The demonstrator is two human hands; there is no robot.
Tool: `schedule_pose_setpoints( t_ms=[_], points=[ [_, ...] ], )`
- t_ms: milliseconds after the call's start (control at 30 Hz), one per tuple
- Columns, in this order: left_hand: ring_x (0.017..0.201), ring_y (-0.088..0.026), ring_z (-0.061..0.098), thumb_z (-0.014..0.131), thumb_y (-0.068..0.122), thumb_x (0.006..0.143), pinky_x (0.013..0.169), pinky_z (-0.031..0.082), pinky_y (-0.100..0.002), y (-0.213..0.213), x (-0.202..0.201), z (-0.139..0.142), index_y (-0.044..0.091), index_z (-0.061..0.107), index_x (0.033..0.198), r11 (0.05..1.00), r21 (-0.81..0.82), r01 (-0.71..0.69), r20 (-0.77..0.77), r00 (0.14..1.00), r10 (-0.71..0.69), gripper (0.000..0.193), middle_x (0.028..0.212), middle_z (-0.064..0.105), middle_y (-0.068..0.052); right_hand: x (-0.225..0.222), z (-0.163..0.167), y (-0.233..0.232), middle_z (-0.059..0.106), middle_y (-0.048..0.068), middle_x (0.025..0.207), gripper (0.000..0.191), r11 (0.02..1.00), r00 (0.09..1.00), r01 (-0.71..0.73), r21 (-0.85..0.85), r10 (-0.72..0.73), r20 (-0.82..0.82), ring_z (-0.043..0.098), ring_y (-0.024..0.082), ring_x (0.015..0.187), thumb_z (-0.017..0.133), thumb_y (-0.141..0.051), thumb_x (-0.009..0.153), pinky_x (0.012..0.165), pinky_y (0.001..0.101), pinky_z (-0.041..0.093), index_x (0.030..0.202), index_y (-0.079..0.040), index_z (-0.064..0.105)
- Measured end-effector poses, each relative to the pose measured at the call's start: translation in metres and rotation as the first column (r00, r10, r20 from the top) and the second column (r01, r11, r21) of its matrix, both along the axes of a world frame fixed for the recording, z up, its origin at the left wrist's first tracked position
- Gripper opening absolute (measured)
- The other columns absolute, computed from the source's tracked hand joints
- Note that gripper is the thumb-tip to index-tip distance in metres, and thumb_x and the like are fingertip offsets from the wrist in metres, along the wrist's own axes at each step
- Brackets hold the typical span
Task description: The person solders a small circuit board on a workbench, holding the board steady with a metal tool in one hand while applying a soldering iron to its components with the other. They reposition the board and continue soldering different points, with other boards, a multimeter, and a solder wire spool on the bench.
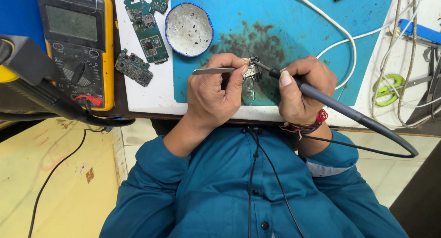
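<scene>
Head view: left hand (pixel 212 93) pinching tweezers (pixel 213 71), steadying small circuit board (pixel 252 72) on stained blue mat (pixel 294 27). Right hand (pixel 303 89) gripping soldering iron (pixel 321 98), tip touching board. Judging soldering underway, unfinished. Spare boards (pixel 147 31) lying far left, untouched.

This is an electronics repair workshop. A yellow-cased digital multimeter (pixel 76 45) with a grey dial sits on the white desk (pixel 142 89), beside loose green printed circuit boards (pixel 148 29). A scorched blue work mat (pixel 294 31), a dark pen-shaped soldering iron (pixel 321 98) and trailing white cables (pixel 342 38) complete the bench.
</scene>
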State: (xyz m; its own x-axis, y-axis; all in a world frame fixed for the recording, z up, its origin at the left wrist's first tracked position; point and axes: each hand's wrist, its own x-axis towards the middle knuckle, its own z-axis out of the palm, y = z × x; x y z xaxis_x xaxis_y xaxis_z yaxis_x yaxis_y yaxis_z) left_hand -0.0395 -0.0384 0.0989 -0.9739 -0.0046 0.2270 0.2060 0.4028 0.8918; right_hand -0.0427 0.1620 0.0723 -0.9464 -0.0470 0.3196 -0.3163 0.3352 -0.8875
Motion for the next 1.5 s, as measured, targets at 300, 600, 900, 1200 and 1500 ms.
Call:
schedule_pose_setpoints(
  t_ms=[300,600,900,1200,1500],
  points=[
    [0.072,-0.013,0.073,0.071,0.004,0.104,0.064,0.055,-0.027,-0.0007,0.0007,-0.0003,0.004,0.063,0.109,1.0,0.003,0.001,0.019,1.0,-0.001,0.01,0.095,0.075,-0.006,-0.0006,0.0009,0.0001,0.058,0.009,0.072,0.015,1.0,1.0,-0.012,0.008,0.012,0.001,0.051,0.017,0.061,0.067,-0.011,0.101,0.058,0.03,0.036,0.092,-0.001,0.061],
    [0.073,-0.013,0.073,0.071,0.004,0.104,0.064,0.056,-0.026,0.0005,-0.0002,0.001,0.004,0.063,0.109,1.0,0.009,-0.004,0.027,1.0,0.004,0.009,0.097,0.076,-0.007,-0.0016,0.0029,0.0014,0.058,0.009,0.077,0.015,1.0,1.0,-0.026,0.009,0.026,0.011,0.05,0.016,0.059,0.067,-0.01,0.101,0.057,0.0292,0.035,0.091,0.0,0.061],
    [0.073,-0.013,0.074,0.07,0.004,0.104,0.065,0.056,-0.027,0.0013,-0.0016,0.0024,0.004,0.062,0.11,1.0,0.015,0.003,0.016,1.0,-0.004,0.01,0.099,0.077,-0.007,-0.0009,0.0024,0.003,0.057,0.009,0.075,0.016,1.0,1.0,-0.017,0.004,0.017,0.018,0.05,0.016,0.058,0.067,-0.01,0.1,0.057,0.0293,0.035,0.09,0.0,0.061],
    [0.072,-0.013,0.073,0.071,0.004,0.104,0.063,0.056,-0.026,0.0017,-0.0011,0.0031,0.005,0.062,0.109,1.0,0.008,-0.001,0.019,1.0,0.001,0.01,0.096,0.076,-0.007,-0.0005,0.0023,0.0035,0.057,0.01,0.075,0.014,0.999,1.0,-0.017,0.027,0.017,-0.004,0.051,0.017,0.058,0.067,-0.009,0.099,0.056,0.0303,0.036,0.089,0.0,0.061],
    [0.075,-0.014,0.075,0.07,0.005,0.105,0.061,0.057,-0.025,0.001,-0.001,0.0031,0.005,0.062,0.111,1.0,0.005,0.004,0.013,1.0,-0.004,0.01,0.099,0.076,-0.007,-0.0004,0.0039,0.0035,0.057,0.009,0.074,0.014,0.998,1.0,-0.026,0.057,0.027,-0.013,0.051,0.017,0.059,0.067,-0.008,0.098,0.057,0.031,0.036,0.089,0.0,0.061]
  ],
)
